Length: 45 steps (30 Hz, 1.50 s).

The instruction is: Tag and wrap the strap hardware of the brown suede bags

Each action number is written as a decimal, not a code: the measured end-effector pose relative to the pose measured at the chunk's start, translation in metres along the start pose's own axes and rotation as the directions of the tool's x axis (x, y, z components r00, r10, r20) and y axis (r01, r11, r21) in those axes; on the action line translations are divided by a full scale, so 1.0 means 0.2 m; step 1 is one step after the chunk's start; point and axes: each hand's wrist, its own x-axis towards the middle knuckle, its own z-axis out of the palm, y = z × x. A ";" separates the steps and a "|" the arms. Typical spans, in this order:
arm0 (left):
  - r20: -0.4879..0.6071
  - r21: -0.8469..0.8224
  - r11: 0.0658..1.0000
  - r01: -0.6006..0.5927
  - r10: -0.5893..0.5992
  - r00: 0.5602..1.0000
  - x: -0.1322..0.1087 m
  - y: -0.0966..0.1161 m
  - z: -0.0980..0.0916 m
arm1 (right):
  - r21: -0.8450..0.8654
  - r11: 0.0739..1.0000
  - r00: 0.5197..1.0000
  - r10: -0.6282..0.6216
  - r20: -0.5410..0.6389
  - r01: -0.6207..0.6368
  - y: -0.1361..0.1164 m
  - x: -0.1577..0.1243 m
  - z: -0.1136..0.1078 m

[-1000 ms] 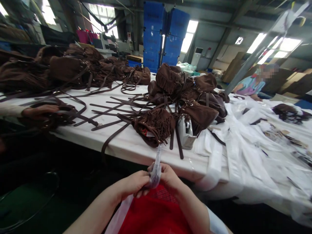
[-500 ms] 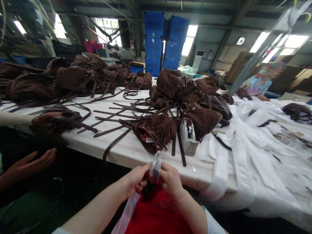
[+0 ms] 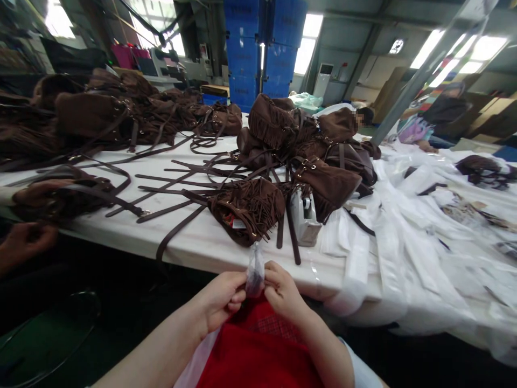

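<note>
In front of the red apron, a translucent plastic wrap (image 3: 255,269) with something dark inside is pinched between both hands. My left hand (image 3: 226,296) grips its left side, fingers curled. My right hand (image 3: 283,291) closes on its right side with thumb and fingertips. Just beyond, a brown fringed bag (image 3: 250,209) lies on its side at the table's near edge, its mouth toward me with a white label inside. The wrap's top end reaches close to this bag; whether they touch I cannot tell. A tape dispenser (image 3: 305,220) stands to the bag's right.
More brown bags (image 3: 311,134) are heaped behind, with others on the left. Long straps (image 3: 177,229) trail over the white table (image 3: 194,249). White plastic sheets (image 3: 407,264) cover the right side. At left, a co-worker's hands (image 3: 30,242) handle another bag; people stand beyond the table.
My hands keep their pinch on the plastic wrap, nearly in place. The co-worker's lower hand has risen toward the bag at left and curled. The view has shifted slightly.
</note>
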 end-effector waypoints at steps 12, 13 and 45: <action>0.187 0.732 0.517 -0.444 0.473 0.861 -0.01 0.04 -0.10 | 0.476 0.805 0.912 0.410 -0.015 -0.354 0.05 0.04 0.08; 0.197 0.754 0.482 -0.445 0.480 0.855 -0.01 0.05 -0.10 | 0.519 0.753 0.887 0.461 0.022 -0.404 0.05 0.04 0.09; 0.079 0.527 0.818 -0.232 0.225 0.971 0.02 -0.01 -0.13 | 0.806 0.445 0.819 0.568 0.082 -0.390 -0.02 0.22 0.16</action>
